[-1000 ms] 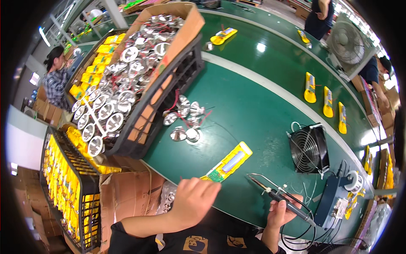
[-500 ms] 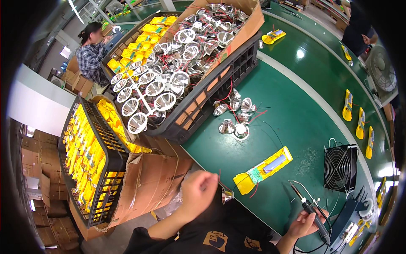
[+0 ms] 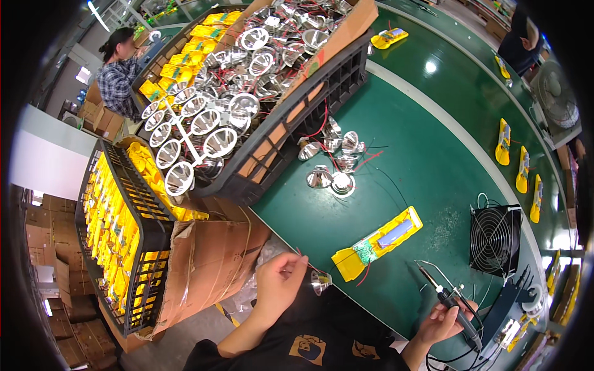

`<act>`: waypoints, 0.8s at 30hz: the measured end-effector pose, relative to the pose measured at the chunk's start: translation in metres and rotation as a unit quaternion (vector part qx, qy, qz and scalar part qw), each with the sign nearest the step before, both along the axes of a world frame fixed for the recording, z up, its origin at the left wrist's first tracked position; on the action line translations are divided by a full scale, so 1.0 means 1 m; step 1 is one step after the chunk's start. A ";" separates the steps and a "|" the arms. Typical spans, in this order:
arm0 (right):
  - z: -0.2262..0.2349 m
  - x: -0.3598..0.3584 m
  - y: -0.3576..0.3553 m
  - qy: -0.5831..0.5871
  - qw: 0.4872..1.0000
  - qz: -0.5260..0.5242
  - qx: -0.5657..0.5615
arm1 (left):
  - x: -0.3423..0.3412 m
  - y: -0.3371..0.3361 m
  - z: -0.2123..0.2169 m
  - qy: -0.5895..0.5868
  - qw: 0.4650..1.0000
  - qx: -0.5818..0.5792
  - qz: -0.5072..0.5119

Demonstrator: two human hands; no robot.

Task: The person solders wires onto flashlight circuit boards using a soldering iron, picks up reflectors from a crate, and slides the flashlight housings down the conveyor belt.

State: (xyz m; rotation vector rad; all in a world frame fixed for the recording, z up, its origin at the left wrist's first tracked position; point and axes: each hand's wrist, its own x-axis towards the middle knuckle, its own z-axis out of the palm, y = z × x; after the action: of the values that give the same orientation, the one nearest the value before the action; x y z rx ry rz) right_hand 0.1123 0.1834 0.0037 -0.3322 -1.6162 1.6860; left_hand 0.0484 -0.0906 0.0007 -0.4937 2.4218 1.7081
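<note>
Hand soldering at a green worktop [image 3: 396, 295]. The yellow housing [image 3: 348, 266] is lying near the worktop's near edge, its wide end pointing toward that edge and its narrow end toward the fan [image 3: 495, 240]. It is carrying a green circuit board [image 3: 365, 250] and a purple cell [image 3: 395, 235]. The left hand [image 3: 278, 287] is closing thumb against fingers, apparently gripping a thin red lead [image 3: 299, 251]; the exact contact is hiding behind the fingertips. The small reflector [image 3: 320, 282] is sitting just beside this hand, at the near edge. The right hand [image 3: 442, 323] is gripping the soldering iron [image 3: 447, 300] by its dark handle, the tip pointing toward the housing without touching it.

Judging by appearance, the housing is offering a light, stiff, rather smooth body, best held by its side walls; the leads and solder joints are looking fragile. The reflector is probably scratching easily, so its rim is suiting a light grip.

The crate [image 3: 272, 164] is bounding the worktop's left side, and the fan is standing by the right. Room for moving is extending from the housing toward the far edge, right of the reflector cluster [image 3: 342, 183].
</note>
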 end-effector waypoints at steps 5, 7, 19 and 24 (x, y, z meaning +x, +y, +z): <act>-0.003 0.001 0.003 0.015 1.000 0.012 -0.003 | -0.004 0.012 0.008 0.157 0.985 0.079 -0.001; -0.004 0.001 0.002 0.014 1.000 -0.014 0.011 | -0.010 0.020 0.011 0.160 0.969 0.188 -0.009; 0.002 -0.003 -0.004 -0.031 0.997 -0.072 -0.020 | -0.025 0.051 0.012 0.279 0.944 -0.096 -0.146; 0.011 -0.010 -0.010 -0.025 0.999 -0.025 0.011 | -0.027 0.055 0.013 0.268 0.947 -0.106 -0.139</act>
State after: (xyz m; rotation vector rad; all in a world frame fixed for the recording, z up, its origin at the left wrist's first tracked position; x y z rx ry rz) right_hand 0.1027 0.1734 0.0151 -0.4025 -1.6488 1.6333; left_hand 0.0217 -0.0352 0.0138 0.3394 2.8771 1.6220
